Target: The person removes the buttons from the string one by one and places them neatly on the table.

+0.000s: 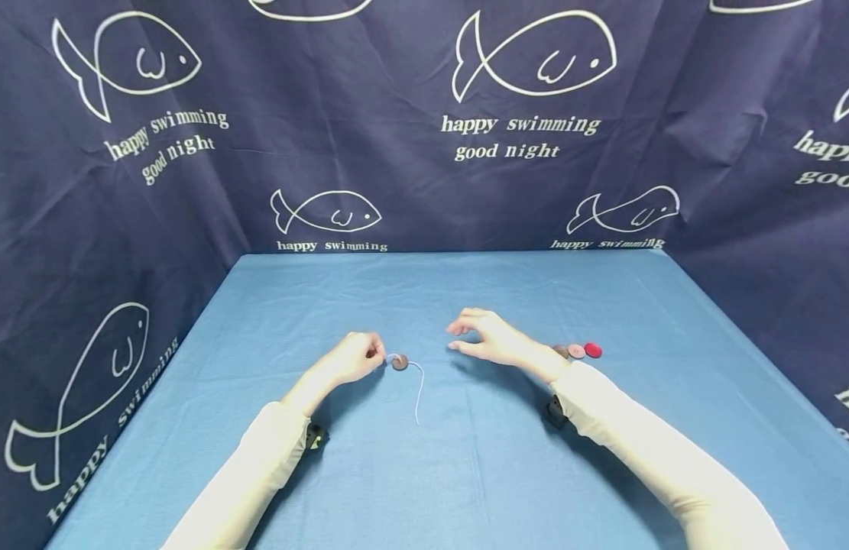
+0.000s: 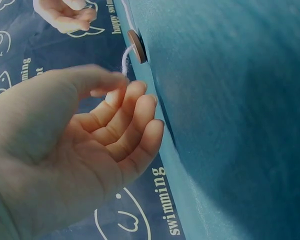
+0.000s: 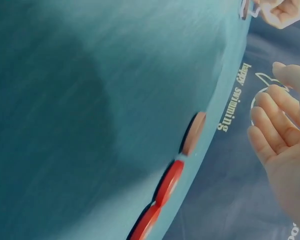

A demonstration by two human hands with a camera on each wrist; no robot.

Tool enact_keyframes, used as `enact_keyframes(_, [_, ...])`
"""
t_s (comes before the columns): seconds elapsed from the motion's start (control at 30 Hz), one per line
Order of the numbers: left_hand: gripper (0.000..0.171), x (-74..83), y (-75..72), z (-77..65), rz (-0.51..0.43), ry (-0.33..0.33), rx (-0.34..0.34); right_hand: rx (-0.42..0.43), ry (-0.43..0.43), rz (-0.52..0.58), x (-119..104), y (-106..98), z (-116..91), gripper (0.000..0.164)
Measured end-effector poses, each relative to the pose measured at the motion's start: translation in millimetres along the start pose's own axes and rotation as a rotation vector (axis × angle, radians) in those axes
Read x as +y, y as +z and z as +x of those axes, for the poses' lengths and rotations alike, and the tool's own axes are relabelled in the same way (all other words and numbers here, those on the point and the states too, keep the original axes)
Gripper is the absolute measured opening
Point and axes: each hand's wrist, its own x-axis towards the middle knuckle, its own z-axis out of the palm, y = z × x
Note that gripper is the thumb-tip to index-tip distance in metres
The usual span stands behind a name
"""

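Observation:
A round brown button lies on the blue cloth with a thin pale string through it. My left hand, just left of the button, pinches the string between thumb and index finger; its other fingers curl loosely in the left wrist view. Past the button, the string's free end trails right and toward me. My right hand hovers over the cloth right of the button, thumb apart from the bent fingers, holding nothing. Beside the right wrist sit three more buttons: a brown one, a pink one and a red one.
Blue cloth covers the table, with low creases in it. Dark blue curtains printed with white fish and lettering hang behind the table and along both sides. A small dark device is worn under the right wrist, another under the left.

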Motion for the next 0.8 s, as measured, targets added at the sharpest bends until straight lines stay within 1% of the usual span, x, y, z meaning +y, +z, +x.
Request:
enact_keyframes(0.23, [0.009, 1.5, 0.6, 0.4, 0.014, -0.031, 0.009, -0.02, -0.007, 0.022, -6, 7, 12, 0.023])
enact_keyframes(0.5, [0.007, -0.5, -1.8, 0.7, 0.005, -0.036, -0.001, -0.051, -0.009, 0.023, -12, 15, 25, 0.024])
enact_keyframes(0.7, [0.006, -0.9, -2.7, 0.0, -0.001, -0.051, -0.005, -0.09, 0.004, 0.036, -14, 21, 33, 0.026])
enact_keyframes(0.8, [0.007, -0.6, -2.7, 0.1, -0.005, -0.048, -0.009, -0.101, 0.012, 0.038, -14, 24, 35, 0.028])
